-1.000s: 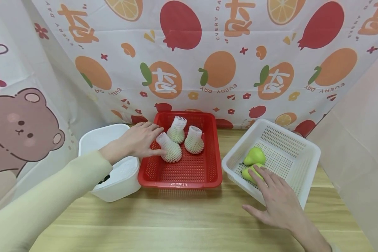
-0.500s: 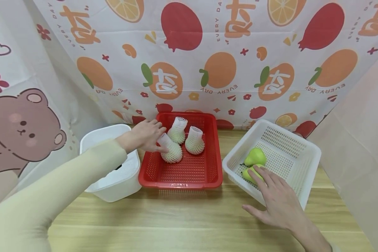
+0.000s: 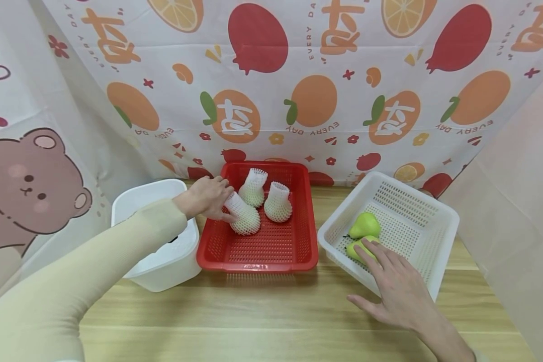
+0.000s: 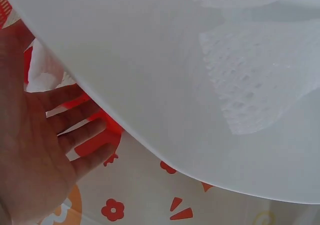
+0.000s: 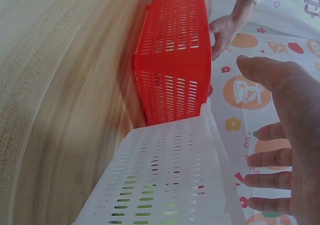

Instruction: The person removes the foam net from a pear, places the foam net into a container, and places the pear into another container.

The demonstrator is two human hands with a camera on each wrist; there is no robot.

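Observation:
My left hand (image 3: 208, 196) reaches over the left rim of a red basket (image 3: 271, 266), beside a pear in a white foam net (image 3: 246, 218). Its thumb overlaps the net in the head view; in the left wrist view the hand's fingers (image 4: 80, 132) are spread and relaxed. Two more netted pears, one behind (image 3: 252, 189) and one to the right (image 3: 278, 203), stand in the basket. Over the front of a white basket (image 3: 448, 221), my right hand (image 3: 400, 289) has straight fingers. Their tips overlap a green pear (image 3: 359, 249); another green pear (image 3: 364, 225) lies behind it.
A white tub (image 3: 156, 281) stands left of the red basket, under my left forearm. Foam net sleeves (image 4: 260, 80) lie inside it. All three containers stand on a wooden table (image 3: 253, 317). A fruit-print curtain (image 3: 271, 110) hangs behind, and a bear-print one (image 3: 31, 176) at left.
My left forearm and sleeve have shifted to the right over the tub, and the left hand has moved slightly back and up. The right hand and the pears have stayed in place.

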